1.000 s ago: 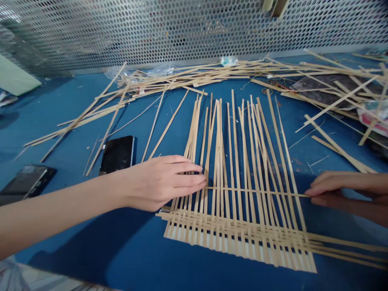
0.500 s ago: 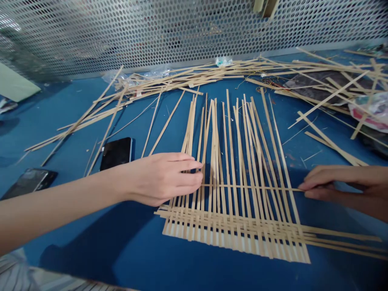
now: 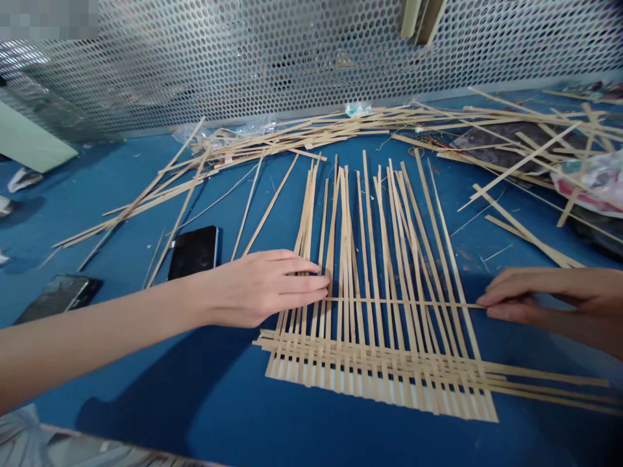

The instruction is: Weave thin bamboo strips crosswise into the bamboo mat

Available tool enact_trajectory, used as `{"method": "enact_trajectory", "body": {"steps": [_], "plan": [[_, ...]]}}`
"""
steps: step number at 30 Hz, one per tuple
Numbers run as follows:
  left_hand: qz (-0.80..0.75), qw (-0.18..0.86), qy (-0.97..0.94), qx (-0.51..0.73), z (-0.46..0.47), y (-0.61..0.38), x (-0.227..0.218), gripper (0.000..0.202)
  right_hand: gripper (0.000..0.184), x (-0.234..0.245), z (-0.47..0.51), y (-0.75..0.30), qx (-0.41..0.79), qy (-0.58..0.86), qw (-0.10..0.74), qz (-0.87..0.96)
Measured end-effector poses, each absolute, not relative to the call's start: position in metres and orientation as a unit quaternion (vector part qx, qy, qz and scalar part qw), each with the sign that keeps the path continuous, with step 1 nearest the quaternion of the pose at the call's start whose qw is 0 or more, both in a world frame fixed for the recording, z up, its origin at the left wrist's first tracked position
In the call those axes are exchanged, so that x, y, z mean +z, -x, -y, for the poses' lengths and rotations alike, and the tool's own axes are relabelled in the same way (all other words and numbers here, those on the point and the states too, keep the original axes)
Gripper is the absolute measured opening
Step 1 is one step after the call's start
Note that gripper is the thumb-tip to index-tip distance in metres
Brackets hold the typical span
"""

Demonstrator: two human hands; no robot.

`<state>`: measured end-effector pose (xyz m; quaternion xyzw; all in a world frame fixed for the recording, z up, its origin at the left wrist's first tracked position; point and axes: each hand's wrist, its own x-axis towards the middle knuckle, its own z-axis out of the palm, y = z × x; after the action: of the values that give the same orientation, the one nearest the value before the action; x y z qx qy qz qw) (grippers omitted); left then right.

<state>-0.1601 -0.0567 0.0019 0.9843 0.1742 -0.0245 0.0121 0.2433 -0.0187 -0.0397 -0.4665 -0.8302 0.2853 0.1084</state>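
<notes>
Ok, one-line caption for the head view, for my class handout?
Left hand rests on parallel bamboo strips as right fingers pinch a crosswise strip on a blue table.

No words, numbers or brands can be read anywhere. The printed plastic bag [image 3: 596, 185] at the right edge carries red and pale markings, too blurred to make out. The black screen of the phone [image 3: 193, 253] shows no legible text, and a pixelated patch [image 3: 48, 19] covers the top-left corner.

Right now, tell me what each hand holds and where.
The right hand pinches the end of a thin pale bamboo strip between its fingertips; the left hand grips nothing, resting on upright strips.
</notes>
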Motion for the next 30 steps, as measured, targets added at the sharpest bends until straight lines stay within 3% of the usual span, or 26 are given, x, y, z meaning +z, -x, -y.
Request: {"method": "enact_trajectory", "body": {"steps": [7, 13, 30], "plan": [[-0.170, -0.048, -0.983, -0.040, 0.058, 0.157, 0.001, 0.037, 0.028, -0.039, 0.018, -0.240, 0.310, 0.469, 0.106, 0.820], [-0.141, -0.089, -0.985, -0.044, 0.048, 0.152, 0.007, 0.037, 0.024, -0.048, 0.014, -0.254, 0.312, 0.473, 0.057, 0.822], [-0.132, -0.014, -0.989, -0.066, 0.020, 0.118, 0.012, 0.017, 0.017, -0.044, 0.017, -0.254, 0.300, 0.413, 0.130, 0.850]]}}
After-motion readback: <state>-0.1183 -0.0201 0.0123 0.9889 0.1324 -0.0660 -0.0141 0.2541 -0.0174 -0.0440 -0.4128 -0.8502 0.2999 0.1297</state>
